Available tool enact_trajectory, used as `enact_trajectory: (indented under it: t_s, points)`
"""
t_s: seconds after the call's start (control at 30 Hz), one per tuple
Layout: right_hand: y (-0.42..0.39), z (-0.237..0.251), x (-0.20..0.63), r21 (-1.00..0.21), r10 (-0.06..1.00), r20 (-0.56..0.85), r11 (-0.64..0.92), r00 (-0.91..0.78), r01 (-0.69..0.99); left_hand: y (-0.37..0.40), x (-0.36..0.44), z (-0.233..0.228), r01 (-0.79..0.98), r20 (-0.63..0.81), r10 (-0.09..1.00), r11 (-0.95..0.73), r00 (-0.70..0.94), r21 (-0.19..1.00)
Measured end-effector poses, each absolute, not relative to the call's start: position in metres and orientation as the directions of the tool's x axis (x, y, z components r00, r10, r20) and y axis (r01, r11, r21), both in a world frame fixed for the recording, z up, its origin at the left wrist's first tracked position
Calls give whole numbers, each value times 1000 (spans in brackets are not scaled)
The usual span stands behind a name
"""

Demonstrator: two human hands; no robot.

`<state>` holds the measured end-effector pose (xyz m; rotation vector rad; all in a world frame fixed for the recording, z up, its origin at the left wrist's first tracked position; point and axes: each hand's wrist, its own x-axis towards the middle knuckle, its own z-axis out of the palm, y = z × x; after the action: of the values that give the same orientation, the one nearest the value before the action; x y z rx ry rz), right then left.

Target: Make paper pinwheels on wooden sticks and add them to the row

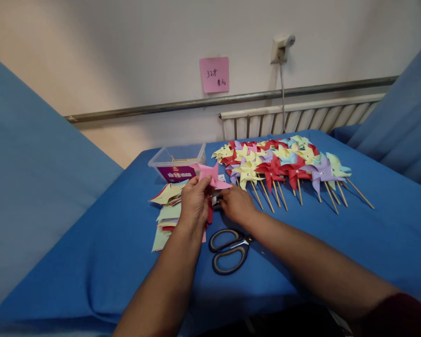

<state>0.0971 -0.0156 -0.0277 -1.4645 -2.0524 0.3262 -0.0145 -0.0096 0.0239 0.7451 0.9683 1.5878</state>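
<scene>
Head view: blue-covered worktop (108, 262) with the clear box (177, 161) as landmark. Box: open-topped, purple label on its front wall, standing at the worktop's far edge; contents mostly unclear, with a thin stick-like item just visible inside. Left hand (193, 202), just in front of the box, with fingers closed on a pink pinwheel (210, 176) raised level with the label. Right hand (236, 205), beside the left, fingers pinched on a small item at the pinwheel's base; item too small to tell. Cut paper sheets (166, 210) lie in front of the box, left of the hands. Finished pinwheels (284, 164) on sticks lie right of the box. Scissors (229, 250) lie nearer the person, below the hands.
</scene>
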Motion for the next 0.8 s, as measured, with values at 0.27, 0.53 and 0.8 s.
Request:
enact_trajectory:
  t_s: [0.27, 0.53, 0.8]
  points:
    - [-16, -20, 98, -341, 947, 154, 318, -281, 885, -12, -13, 25, -479, -16, 975, -95, -222, 872]
    - [-14, -20, 96, -306, 941, 161, 335, -298, 891, -12, -13, 23, -480, -15, 978, -89, -208, 873]
    - [-10, -28, 100, -440, 956, 146, 294, -255, 849, -14, -12, 24, -472, -14, 978, -89, -210, 877]
